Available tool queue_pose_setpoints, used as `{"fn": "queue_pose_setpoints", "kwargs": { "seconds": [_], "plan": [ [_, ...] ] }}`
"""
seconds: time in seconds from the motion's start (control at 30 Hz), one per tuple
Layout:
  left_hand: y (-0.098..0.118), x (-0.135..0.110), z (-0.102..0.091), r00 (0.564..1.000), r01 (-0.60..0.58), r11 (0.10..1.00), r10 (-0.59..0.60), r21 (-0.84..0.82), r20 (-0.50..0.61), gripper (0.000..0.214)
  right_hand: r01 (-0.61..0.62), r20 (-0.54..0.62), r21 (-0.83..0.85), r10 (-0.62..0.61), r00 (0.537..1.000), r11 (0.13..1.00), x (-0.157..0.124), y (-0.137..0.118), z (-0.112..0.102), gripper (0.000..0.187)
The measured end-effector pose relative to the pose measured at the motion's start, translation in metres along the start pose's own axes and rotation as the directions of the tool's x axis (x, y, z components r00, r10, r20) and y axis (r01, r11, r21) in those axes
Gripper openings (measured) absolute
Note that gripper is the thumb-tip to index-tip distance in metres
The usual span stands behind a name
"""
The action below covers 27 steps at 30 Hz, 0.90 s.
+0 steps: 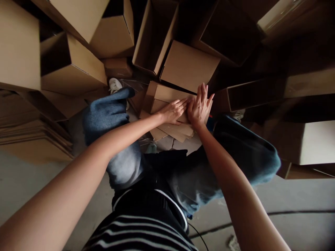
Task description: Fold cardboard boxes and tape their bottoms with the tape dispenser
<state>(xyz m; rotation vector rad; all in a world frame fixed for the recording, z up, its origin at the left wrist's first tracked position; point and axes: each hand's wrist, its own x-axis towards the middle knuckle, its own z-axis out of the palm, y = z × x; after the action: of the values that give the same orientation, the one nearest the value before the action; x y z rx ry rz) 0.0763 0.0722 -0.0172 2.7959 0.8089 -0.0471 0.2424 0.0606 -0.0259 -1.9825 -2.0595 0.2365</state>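
A brown cardboard box [167, 93] with folded flaps lies low between my knees, on top of several flat cardboard pieces [180, 132]. My left hand [174, 111] rests flat on its top, fingers stretched toward the right. Pressed on the same surface near its right end is my right hand [199, 106], with fingers spread and pointing away from me. The two hands almost meet at the fingertips and hide part of the box top. Neither hand grips anything that I can see.
Open cardboard boxes [157, 35] crowd the far side and both flanks. Just beyond my hands stands a box with a closed face [190, 66]. A stack of flattened cardboard [34, 136] lies at the left. A dark cable [217, 228] crosses the grey floor [295, 198] at the lower right.
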Motion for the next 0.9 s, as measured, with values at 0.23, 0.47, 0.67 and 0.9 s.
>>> {"fn": "queue_pose_setpoints", "kwargs": {
  "seconds": [0.23, 0.47, 0.67, 0.9],
  "plan": [
    [-0.007, 0.001, 0.004, 0.998, -0.043, 0.999, 0.042, -0.015, -0.053, 0.091, 0.004, 0.120, 0.037, -0.008, 0.993, 0.999, 0.006, 0.007, 0.012, 0.064],
    [-0.008, 0.000, 0.005, 0.997, -0.040, 0.999, 0.037, -0.036, -0.060, 0.088, -0.017, 0.109, 0.041, 0.012, 0.994, 0.999, 0.007, 0.006, 0.011, 0.063],
    [-0.006, 0.003, -0.004, 1.000, 0.000, 0.999, 0.001, -0.051, 0.022, 0.106, -0.044, 0.045, 0.017, 0.043, 0.998, 0.999, 0.007, 0.007, 0.018, 0.065],
    [-0.008, 0.009, -0.003, 0.997, 0.007, 0.998, -0.002, -0.065, 0.077, 0.113, -0.058, 0.038, 0.010, 0.058, 0.998, 0.998, 0.009, 0.007, 0.019, 0.061]
  ]
}}
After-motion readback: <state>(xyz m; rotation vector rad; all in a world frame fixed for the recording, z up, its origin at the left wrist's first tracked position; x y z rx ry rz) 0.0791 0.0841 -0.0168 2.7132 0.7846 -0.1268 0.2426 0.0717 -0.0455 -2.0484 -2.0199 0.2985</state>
